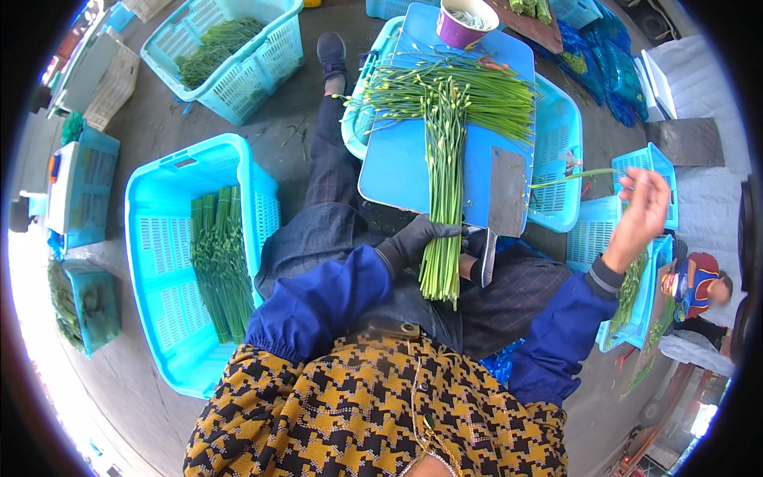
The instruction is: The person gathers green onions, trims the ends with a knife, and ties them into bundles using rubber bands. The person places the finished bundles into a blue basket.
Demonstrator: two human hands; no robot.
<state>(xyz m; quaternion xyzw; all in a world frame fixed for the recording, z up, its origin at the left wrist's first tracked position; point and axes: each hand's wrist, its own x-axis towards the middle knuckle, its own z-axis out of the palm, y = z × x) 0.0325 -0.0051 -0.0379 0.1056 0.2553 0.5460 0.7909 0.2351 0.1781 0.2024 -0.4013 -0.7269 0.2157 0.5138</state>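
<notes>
My left hand [420, 238], in a dark glove, grips a bunch of flowering garlic chives [444, 185] near its cut ends. The budded tips of that bunch lie over a loose pile of the same stems [495, 98] spread across a blue board [393, 170]. Out to the right, my bare right hand [644, 206] holds a single green stem [587, 174] between thumb and fingers. A cleaver's broad metal blade [506, 191] lies flat on the board's near right corner; its handle cannot be made out.
The board rests on a blue plastic crate [557, 179]. A purple-and-white paper tub [459, 33] of thin strips stands at its far end. To my left, one crate [161, 238] holds tied green bundles [220, 262]; another [256, 83] stands farther off. A seated person [703, 286] is at far right.
</notes>
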